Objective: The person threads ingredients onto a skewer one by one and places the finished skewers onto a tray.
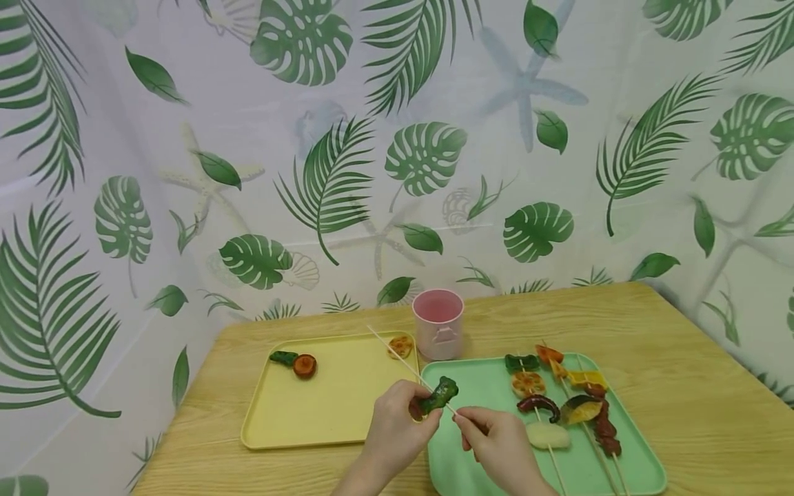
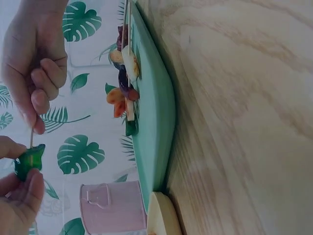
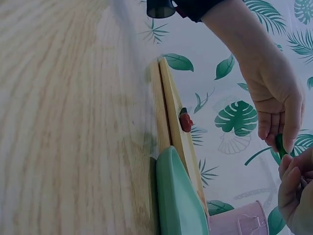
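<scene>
Left hand (image 1: 397, 424) pinches a green pepper piece (image 1: 439, 395) between thumb and fingertips, just above the gap where the yellow tray (image 1: 329, 406) meets the green tray (image 1: 471, 386). Right hand (image 1: 496, 441) pinches the near end of a thin wooden skewer (image 1: 397, 358) that runs through the piece; its far tip points over the yellow tray toward the pink cup (image 1: 438, 322). Both hands are curled closed on what they hold.

The green pepper piece looks small, light and glossy, probably slick, so a grip on its flat sides close to the skewer seems best. The skewer appears slender and likely to bend or snap; holding it near the piece should steady it.

Loaded skewers (image 1: 577, 413) lie on the green tray; a mushroom slice (image 1: 304, 366) and a lotus slice (image 1: 400, 346) rest on the yellow tray. The counter (image 1: 682, 386) carries both.
</scene>
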Demonstrator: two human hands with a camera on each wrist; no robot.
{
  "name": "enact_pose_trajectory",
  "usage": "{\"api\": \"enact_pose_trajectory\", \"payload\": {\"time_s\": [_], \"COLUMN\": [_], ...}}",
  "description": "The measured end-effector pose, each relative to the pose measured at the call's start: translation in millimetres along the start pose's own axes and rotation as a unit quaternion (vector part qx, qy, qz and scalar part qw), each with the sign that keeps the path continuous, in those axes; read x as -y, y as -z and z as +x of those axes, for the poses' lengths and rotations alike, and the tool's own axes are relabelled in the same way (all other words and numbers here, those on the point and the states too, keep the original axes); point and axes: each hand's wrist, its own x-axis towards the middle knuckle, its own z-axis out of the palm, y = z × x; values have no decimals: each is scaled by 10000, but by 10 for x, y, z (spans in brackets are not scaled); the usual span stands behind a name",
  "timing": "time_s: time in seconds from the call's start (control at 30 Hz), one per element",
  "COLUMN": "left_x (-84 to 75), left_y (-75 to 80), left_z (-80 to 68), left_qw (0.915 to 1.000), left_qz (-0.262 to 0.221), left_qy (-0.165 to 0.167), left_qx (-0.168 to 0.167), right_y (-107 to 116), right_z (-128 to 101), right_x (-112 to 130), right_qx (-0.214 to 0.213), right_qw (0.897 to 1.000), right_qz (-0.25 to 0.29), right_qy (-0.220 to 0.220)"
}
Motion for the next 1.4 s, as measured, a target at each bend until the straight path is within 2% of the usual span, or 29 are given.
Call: {"api": "enact_pose_trajectory", "payload": {"time_s": [0.07,0.13,0.2,0.27,0.3,0.33,0.37,0.4,0.5,0.57,0.63,0.77,0.9,1.0,1.07,1.1,1.2,1.3,1.4], "left_x": [-35,-63,-81,-79,-72,-63,-52,-42,-18,-7,2,18,40,88,161,216,467,824,1194], "left_y": [13,23,31,35,36,38,40,41,50,54,54,46,60,102,170,221,442,701,898], "left_z": [21,45,64,70,68,62,57,55,59,65,65,33,-4,-14,-6,9,86,139,119], "left_qw": [9985,9948,9916,9907,9908,9912,9919,9931,9969,9986,9994,9995,9990,9987,9991,9989,9918,9734,9515], "left_qz": [49,119,131,140,118,80,36,-17,-139,-180,-180,-199,-157,-3,142,267,738,1408,1943], "left_qy": [491,907,1144,1200,1197,1174,1126,1040,667,380,161,-70,-290,-346,-132,83,965,1729,2286], "left_qx": [239,457,588,627,621,606,580,546,391,314,256,228,300,380,382,383,401,526,684], "right_y": [-19,-40,-64,-85,-93,-98,-99,-95,-55,-18,14,49,65,94,131,155,248,343,400], "right_z": [-3,1,8,11,14,15,18,22,49,66,75,62,52,55,61,62,65,47,8], "right_x": [-12,-28,-47,-55,-56,-52,-42,-29,28,62,84,83,26,-45,-88,-105,-147,-192,-259], "right_qx": [-230,-524,-902,-1238,-1345,-1361,-1297,-1169,-548,-185,49,305,579,584,472,390,167,105,172], "right_qw": [9971,9861,9625,9359,9271,9256,9309,9413,9815,9956,9995,9993,9941,9883,9854,9837,9787,9749,9726], "right_qz": [-566,-1147,-1790,-2247,-2365,-2378,-2287,-2126,-1200,-584,-164,237,881,1307,1489,1580,1787,1888,1902], "right_qy": [454,1084,1828,2413,2577,2610,2535,2346,1384,707,276,18,-258,-517,-674,-764,-993,-1172,-1325]}}
